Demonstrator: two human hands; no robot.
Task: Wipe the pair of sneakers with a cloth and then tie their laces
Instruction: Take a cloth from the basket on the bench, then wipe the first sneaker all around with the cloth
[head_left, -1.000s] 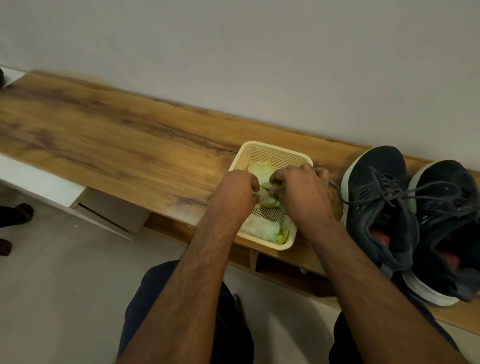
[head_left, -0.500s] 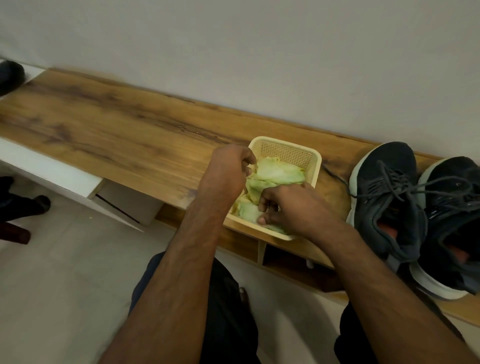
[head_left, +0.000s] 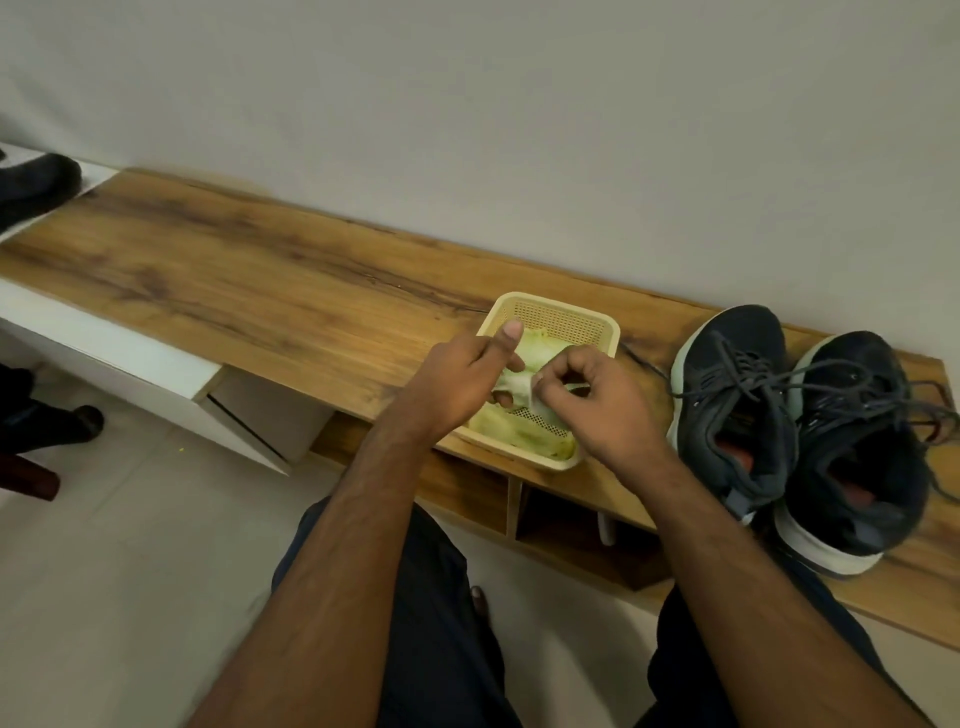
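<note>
Dim, warm indoor light falls evenly, with soft shadows under the tabletop (head_left: 270, 270). The wide lens bends its far edge along the wall (head_left: 519, 130). Detail is slightly soft throughout, with no glare.

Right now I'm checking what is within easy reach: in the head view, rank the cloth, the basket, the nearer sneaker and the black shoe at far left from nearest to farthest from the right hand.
From the right hand:
1. cloth, pinched in its fingers, just to its left.
2. basket, directly under and behind the hand.
3. nearer sneaker, to its right on the bench.
4. black shoe, at the far left end.
</note>
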